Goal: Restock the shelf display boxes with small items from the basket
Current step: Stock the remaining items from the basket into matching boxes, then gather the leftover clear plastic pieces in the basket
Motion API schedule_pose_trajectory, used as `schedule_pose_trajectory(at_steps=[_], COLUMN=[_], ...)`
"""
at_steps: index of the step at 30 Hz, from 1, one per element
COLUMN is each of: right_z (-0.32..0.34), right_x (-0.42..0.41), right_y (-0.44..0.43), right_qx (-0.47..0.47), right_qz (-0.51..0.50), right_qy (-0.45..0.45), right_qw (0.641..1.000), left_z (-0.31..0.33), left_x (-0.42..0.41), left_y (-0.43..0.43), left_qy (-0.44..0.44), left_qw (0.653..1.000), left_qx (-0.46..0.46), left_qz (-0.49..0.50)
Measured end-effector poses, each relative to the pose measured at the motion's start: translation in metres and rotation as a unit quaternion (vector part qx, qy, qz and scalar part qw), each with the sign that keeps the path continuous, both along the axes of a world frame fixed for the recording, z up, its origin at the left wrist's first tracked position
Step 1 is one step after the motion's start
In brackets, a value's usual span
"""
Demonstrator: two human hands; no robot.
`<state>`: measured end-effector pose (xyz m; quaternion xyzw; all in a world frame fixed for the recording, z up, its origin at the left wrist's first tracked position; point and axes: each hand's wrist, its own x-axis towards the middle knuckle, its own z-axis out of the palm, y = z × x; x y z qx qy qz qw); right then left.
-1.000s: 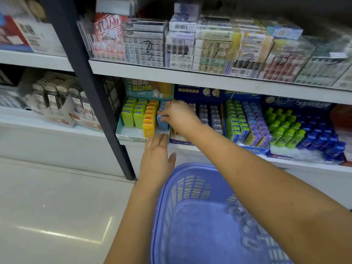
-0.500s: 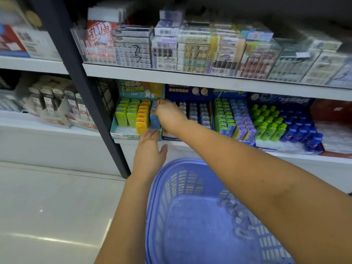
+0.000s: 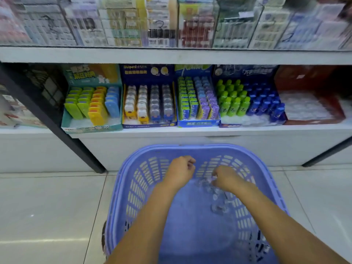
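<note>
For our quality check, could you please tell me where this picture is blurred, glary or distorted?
Head view: the top-shelf boxes are motion-blurred; the white shelf edge bows slightly from wide-angle distortion; soft glare streaks the floor tiles; the clear packets in the purple basket look smeared.

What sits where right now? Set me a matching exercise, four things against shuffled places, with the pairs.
1 teal box
2 red box
3 basket
4 green bottles

A on the floor below the shelf
B right of the blue bottles
C beside the black post
D left of the blue bottles

Pairs: 1-C, 2-B, 3-A, 4-D
</note>
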<state>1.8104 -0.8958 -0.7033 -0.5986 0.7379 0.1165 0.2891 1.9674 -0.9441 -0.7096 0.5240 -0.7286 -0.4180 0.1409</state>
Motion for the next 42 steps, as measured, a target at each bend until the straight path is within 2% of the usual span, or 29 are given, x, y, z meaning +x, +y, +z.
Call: schedule_pose_trajectory(at_steps=[4, 8, 12, 15, 18, 21, 23, 25, 26, 27, 29, 30, 33, 38, 40, 42], right_z=[-0.07, -0.104, -0.125, -0.128, -0.117, -0.091, -0.065, -0.026, -0.003, 0.022, 0.07, 0.091, 0.138, 0.181, 0.19, 0.191], right_x=[-0.02, -0.028, -0.03, -0.032, -0.033, -0.03, -0.031, -0.038, -0.045, -0.054, -0.076, -0.09, -0.136, -0.223, -0.253, -0.276], right_y=[0.003, 0.005, 0.006, 0.003, -0.01, -0.019, -0.023, -0.029, -0.031, -0.033, -0.032, -0.031, -0.022, -0.004, -0.004, -0.011], right_qx=[0.032, 0.042, -0.007, -0.035, 0.012, 0.065, 0.064, 0.05, 0.042, 0.047, 0.072, 0.061, -0.008, -0.177, -0.235, -0.276], right_qz=[-0.063, -0.073, -0.072, -0.053, -0.072, -0.039, -0.006, 0.034, 0.038, 0.022, -0.014, -0.015, -0.03, -0.18, -0.216, -0.235], right_qy=[0.003, -0.01, -0.001, -0.01, -0.003, 0.009, -0.003, -0.052, -0.107, -0.186, -0.348, -0.387, -0.435, -0.485, -0.462, -0.394], right_qw=[0.998, 0.996, 0.997, 0.998, 0.997, 0.997, 0.998, 0.997, 0.993, 0.981, 0.935, 0.92, 0.9, 0.837, 0.828, 0.845], left_z=[-0.057, -0.099, -0.123, -0.135, -0.14, -0.144, -0.141, -0.127, -0.116, -0.106, -0.077, -0.059, -0.004, 0.09, 0.12, 0.141], left_x=[-0.024, -0.041, -0.061, -0.075, -0.082, -0.081, -0.079, -0.078, -0.077, -0.077, -0.077, -0.077, -0.084, -0.115, -0.13, -0.152], left_y=[0.01, 0.016, 0.02, 0.022, 0.024, 0.025, 0.025, 0.021, 0.018, 0.014, 0.009, 0.008, 0.005, -0.008, -0.015, -0.023], left_qy=[-0.079, -0.125, -0.107, -0.095, -0.1, -0.088, -0.065, -0.043, -0.033, -0.02, 0.033, 0.071, 0.169, 0.227, 0.224, 0.212], left_qw=[0.994, 0.988, 0.99, 0.993, 0.99, 0.987, 0.987, 0.987, 0.987, 0.986, 0.979, 0.974, 0.968, 0.972, 0.974, 0.973], left_qx=[0.052, 0.059, 0.076, 0.072, 0.094, 0.118, 0.127, 0.137, 0.148, 0.161, 0.202, 0.215, 0.186, 0.054, -0.024, -0.09], left_qz=[-0.062, -0.068, -0.049, 0.008, 0.04, 0.064, 0.076, 0.066, 0.051, 0.035, 0.02, 0.014, 0.005, 0.031, 0.004, -0.02])
